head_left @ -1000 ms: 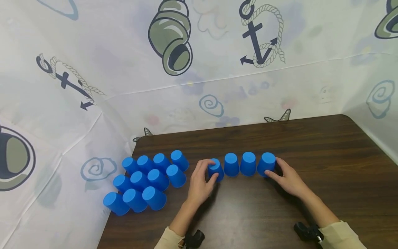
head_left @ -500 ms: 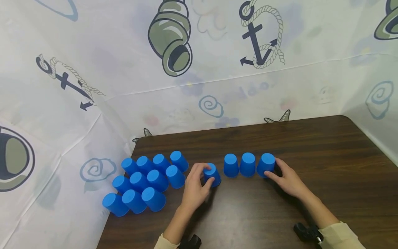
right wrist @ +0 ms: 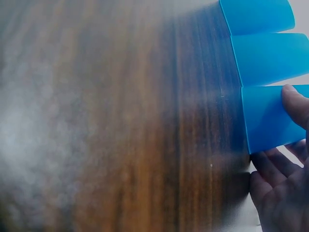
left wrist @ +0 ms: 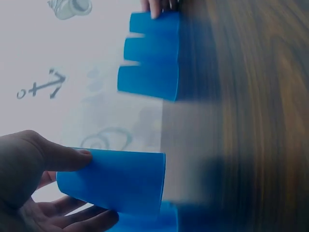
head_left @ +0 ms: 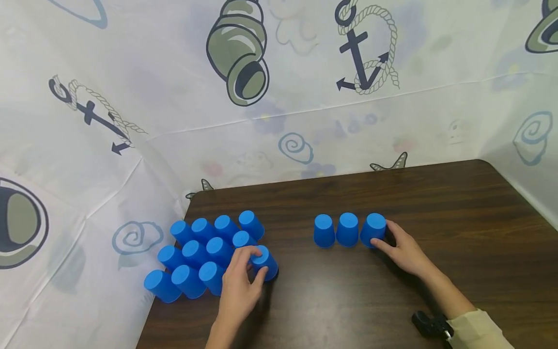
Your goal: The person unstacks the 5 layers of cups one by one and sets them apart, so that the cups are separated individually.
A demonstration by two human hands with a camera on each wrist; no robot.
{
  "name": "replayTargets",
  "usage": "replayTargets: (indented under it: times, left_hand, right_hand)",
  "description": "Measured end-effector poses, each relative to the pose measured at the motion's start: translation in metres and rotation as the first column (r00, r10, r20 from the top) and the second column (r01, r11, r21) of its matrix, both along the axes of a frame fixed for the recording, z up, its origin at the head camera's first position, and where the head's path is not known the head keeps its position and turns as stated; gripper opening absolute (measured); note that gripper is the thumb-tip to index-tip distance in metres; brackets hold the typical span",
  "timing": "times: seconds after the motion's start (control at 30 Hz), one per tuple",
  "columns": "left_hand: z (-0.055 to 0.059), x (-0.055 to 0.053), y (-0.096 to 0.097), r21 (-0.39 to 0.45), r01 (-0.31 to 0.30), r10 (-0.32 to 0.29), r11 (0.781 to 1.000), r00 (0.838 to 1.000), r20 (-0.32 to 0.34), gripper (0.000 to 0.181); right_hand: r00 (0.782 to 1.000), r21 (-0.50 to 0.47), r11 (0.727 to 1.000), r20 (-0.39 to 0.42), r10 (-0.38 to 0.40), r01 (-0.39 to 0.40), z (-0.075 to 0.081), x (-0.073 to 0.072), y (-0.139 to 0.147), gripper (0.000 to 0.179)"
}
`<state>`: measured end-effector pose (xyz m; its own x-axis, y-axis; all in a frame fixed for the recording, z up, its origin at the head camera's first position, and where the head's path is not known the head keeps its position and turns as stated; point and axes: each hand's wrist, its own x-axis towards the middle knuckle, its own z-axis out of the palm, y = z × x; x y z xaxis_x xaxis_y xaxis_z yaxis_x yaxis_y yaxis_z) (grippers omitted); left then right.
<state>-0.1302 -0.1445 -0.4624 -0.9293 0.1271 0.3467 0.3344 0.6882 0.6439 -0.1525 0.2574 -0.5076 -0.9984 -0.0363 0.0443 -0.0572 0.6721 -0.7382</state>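
My left hand (head_left: 239, 286) grips an upside-down blue cup (head_left: 265, 263) between thumb and fingers, at the right side of a group of blue cups. In the left wrist view the held cup (left wrist: 113, 181) has the thumb on one side and fingers on the other, with another cup partly behind it. My right hand (head_left: 406, 248) holds the rightmost cup (head_left: 374, 230) of a row of three upside-down blue cups. The right wrist view has its thumb on that cup (right wrist: 268, 118), fingers curled at the far side. The other two cups of the row, the middle cup (head_left: 348, 230) and left cup (head_left: 324, 231), stand close beside it.
Several upside-down blue cups stand in rows on the left, among them a front corner cup (head_left: 162, 286) near the table's left edge. The dark wood table (head_left: 436, 203) meets a patterned cloth backdrop (head_left: 218, 150) behind and at both sides.
My left hand has carried its cup away from the row, left and toward me, to the group of cups. My right hand stays at the rightmost cup.
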Motion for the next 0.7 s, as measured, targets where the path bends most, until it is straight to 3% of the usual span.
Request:
replayTargets:
  times: [0.27,0.7]
  left_hand:
    - [0.002,0.009,-0.026,-0.091,-0.136,0.135,0.987,0.991,-0.02,0.043]
    - [-0.007,0.011,-0.029,-0.132,-0.209,0.209,0.969,0.978,-0.017,0.039]
  right_hand:
    - [1.0,-0.006,1.0,-0.01,0.006,-0.006,-0.001,0.0,0.0,0.071]
    - [1.0,-0.007,1.0,0.0,0.001,-0.001,0.0,0.001,0.0,0.073]
